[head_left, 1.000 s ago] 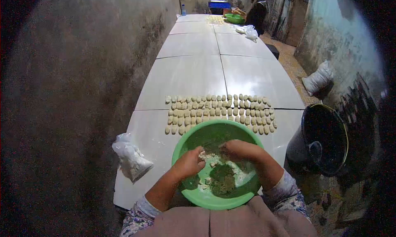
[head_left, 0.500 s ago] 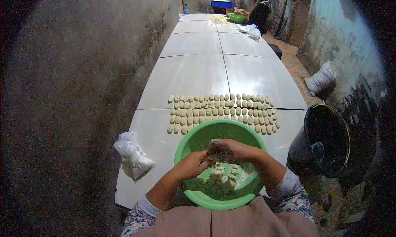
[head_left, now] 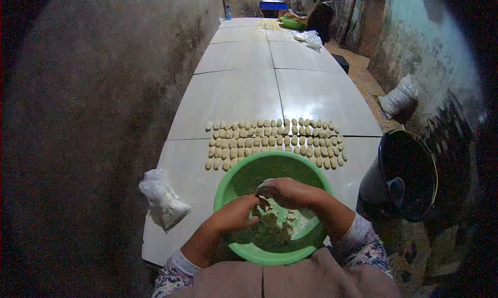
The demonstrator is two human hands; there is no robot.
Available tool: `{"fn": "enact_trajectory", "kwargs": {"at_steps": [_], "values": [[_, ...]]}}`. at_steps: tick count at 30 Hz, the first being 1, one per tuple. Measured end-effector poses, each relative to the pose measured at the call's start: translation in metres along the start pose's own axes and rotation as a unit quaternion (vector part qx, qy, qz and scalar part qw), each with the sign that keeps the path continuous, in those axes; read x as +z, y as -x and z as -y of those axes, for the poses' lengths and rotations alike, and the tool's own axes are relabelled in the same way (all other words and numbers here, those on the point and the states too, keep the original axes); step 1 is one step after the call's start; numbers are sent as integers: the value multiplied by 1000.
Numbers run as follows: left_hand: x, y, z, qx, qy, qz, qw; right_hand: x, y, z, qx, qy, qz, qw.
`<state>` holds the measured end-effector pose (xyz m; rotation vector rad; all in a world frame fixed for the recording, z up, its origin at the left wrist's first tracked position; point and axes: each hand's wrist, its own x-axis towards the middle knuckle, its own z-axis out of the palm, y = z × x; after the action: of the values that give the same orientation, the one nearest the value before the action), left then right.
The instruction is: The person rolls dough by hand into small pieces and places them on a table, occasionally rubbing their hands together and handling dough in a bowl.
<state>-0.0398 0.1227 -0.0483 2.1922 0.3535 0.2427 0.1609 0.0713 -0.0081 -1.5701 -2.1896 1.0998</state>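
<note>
Both hands, left hand (head_left: 236, 213) & right hand (head_left: 289, 192), fingers curled round crumbly dough (head_left: 264, 204) in round green plastic bowl (head_left: 228, 186)

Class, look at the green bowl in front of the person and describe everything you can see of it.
The green bowl is round and looks like plastic, with a rolled rim and a smooth inner wall. It sits upright at the near edge of the white tiled table, just before the rows of small dough pieces. Inside lie pale lumps of dough and a darker crumbly filling. The left hand and right hand reach into it and meet over the contents.
</note>
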Motion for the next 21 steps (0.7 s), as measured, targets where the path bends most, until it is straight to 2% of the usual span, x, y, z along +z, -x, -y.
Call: {"fn": "enact_trajectory", "kwargs": {"at_steps": [1, 2, 4, 5, 6, 8, 10, 12, 13, 14, 16, 18, 20, 21], "values": [[-4, 1, -5, 3, -33, 23, 999, 7, 2, -1, -80, -55, -87, 991], [-7, 1, -8, 7, -66, 46, 997, 8, 4, -3, -77, -55, -90, 991], [-4, -1, -4, -23, -39, 48, 998, 4, 5, 0, -37, 115, -108, 987], [-4, 0, -2, -33, -15, 29, 999, 1, 3, -3, 8, 171, -69, 983], [-4, 0, -2, -44, 9, 9, 999, -2, 3, -1, 8, 172, -70, 983], [-7, -1, -9, -66, 23, -15, 997, -10, 6, 10, 117, 133, -80, 981], [-7, -2, -11, -110, 61, -38, 991, -2, 5, 7, 127, 115, -103, 980], [-10, -3, -17, -140, 60, -17, 988, 5, 6, 10, 72, 81, -214, 971], [-9, -2, -13, -131, 56, -44, 989, 2, 7, 14, 34, 26, -216, 976], [-9, -2, -13, -122, 52, -71, 989, 8, 2, 4, 34, 27, -216, 975], [-12, -2, -15, -130, 48, -60, 989, 24, -11, -19, -108, -26, -294, 949], [-10, -3, -14, -161, 53, -78, 982, 27, -15, -26, -90, -18, -279, 956], [-11, -4, -18, -161, 47, -83, 982, 27, -24, -26, -82, -227, -207, 948], [-14, -4, -23, -168, 64, -80, 980, 26, -16, -28, -31, -147, -190, 970]]}}
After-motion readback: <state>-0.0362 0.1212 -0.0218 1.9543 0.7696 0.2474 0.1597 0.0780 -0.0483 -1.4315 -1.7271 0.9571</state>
